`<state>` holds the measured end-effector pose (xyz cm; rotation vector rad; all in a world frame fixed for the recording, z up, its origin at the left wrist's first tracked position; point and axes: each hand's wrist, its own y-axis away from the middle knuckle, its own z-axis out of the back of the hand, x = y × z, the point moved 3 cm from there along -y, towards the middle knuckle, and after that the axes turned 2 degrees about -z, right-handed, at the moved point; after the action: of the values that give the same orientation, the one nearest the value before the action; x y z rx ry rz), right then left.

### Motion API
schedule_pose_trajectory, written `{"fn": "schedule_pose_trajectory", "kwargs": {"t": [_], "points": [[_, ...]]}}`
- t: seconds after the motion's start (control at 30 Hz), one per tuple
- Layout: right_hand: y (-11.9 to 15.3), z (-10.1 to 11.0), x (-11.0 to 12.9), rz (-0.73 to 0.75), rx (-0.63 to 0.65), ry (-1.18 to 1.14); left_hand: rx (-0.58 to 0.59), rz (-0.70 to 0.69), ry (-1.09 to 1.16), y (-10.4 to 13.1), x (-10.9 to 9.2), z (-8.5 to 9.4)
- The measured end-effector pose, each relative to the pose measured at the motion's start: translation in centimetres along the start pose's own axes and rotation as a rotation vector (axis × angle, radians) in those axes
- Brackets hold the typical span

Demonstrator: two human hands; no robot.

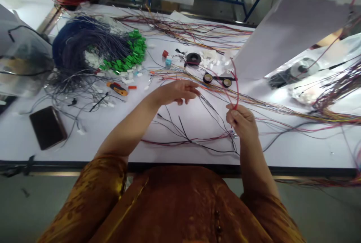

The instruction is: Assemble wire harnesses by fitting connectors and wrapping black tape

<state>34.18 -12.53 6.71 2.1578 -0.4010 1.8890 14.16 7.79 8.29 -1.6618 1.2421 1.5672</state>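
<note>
My right hand (240, 119) is closed around a red wire (237, 88), which stands up from the fist in a curve. A small white connector (230, 71) shows near the upper end of that wire; I cannot tell if it is attached. Over the middle of the table hovers my left hand (180, 91), fingers loosely apart with nothing in them. Below it, a long bundle of coloured wires (262, 102) runs off to the right. Between my arms lie black and dark red wires (194, 141) on the white tabletop (169, 154).
A large coil of dark blue wires (76, 40) with green connectors (126, 56) lies at left. Near it are an orange-and-black cutter (117, 88) and a dark phone-like slab (47, 127). Tape rolls (193, 59) sit at centre back. A white upright panel (282, 36) stands at right.
</note>
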Motion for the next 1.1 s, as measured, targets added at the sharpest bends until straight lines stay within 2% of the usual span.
{"fn": "schedule_pose_trajectory", "kwargs": {"t": [0.07,0.13,0.2,0.27,0.33,0.4,0.5,0.63,0.83,0.97,1.1], "points": [[0.8,-0.7,-1.2,-0.042,0.064,0.072,-0.032,-0.042,0.171,0.8,-0.6,-2.1],[1.3,-1.5,-2.2,-0.070,0.105,0.106,-0.187,-0.139,0.253,1.7,-1.1,-2.8],[1.5,-2.1,-3.0,-0.068,0.066,0.039,-0.336,-0.221,0.269,3.4,-1.5,-2.8],[1.5,-2.4,-3.7,-0.056,-0.029,-0.075,-0.421,-0.279,0.273,5.8,-1.3,-2.5],[1.6,-2.6,-4.4,-0.069,-0.088,-0.139,-0.463,-0.338,0.234,8.5,-0.7,-2.3],[1.7,-3.0,-5.1,-0.103,-0.065,-0.143,-0.456,-0.321,0.133,10.6,0.5,-2.4],[1.9,-3.5,-5.6,-0.123,-0.006,-0.139,-0.402,-0.239,0.071,11.7,2.5,-3.4],[2.2,-3.7,-5.7,-0.128,0.029,-0.147,-0.354,-0.140,0.136,9.6,4.2,-5.7],[2.7,-3.8,-5.4,-0.060,0.076,-0.089,-0.298,-0.150,-0.050,4.2,3.9,-9.2],[2.8,-3.8,-6.0,-0.065,0.115,-0.045,-0.257,-0.091,-0.135,1.9,4.0,-10.4],[2.8,-3.5,-6.6,-0.112,0.159,-0.021,-0.331,-0.068,-0.048,1.1,4.5,-10.7]]}}
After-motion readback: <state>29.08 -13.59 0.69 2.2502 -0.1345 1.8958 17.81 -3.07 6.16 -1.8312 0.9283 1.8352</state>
